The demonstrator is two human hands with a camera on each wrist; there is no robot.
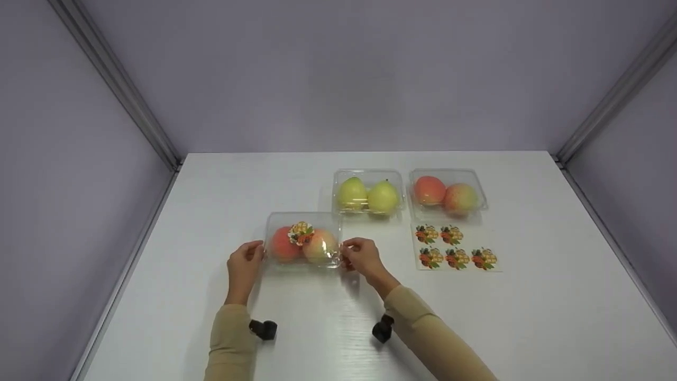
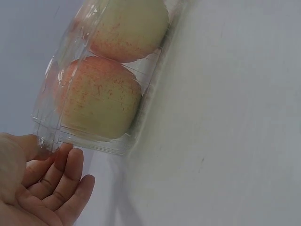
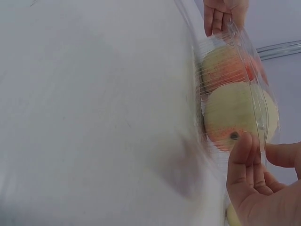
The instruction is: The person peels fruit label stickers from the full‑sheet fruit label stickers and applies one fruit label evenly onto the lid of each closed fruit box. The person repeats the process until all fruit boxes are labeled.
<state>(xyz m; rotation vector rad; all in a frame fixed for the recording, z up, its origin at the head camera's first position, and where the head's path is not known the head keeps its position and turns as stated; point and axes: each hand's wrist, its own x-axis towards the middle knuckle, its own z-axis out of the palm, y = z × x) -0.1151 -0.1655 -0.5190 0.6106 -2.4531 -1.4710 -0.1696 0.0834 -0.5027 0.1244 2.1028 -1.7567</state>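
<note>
A clear plastic clamshell box (image 1: 283,219) holds two peach-like fruits, one red (image 1: 284,247) and one paler (image 1: 320,247). On its lid sits a round sticker (image 1: 301,233) printed with fruit and leaves. My left hand (image 1: 245,262) pinches the rim at the box's left end; the left wrist view shows thumb and forefinger on that rim, with the other fingers loosely bent below. At the right end my right hand (image 1: 365,259) grips the rim between thumb and fingers, as the right wrist view also shows. The lid looks closed.
Behind, to the right, a clear box (image 1: 370,174) contains two green pears. Beside it another box (image 1: 444,173) holds two red-yellow fruits. In front of that lies a sheet (image 1: 460,267) with several similar stickers. Walls (image 1: 349,79) enclose the white table (image 1: 529,317).
</note>
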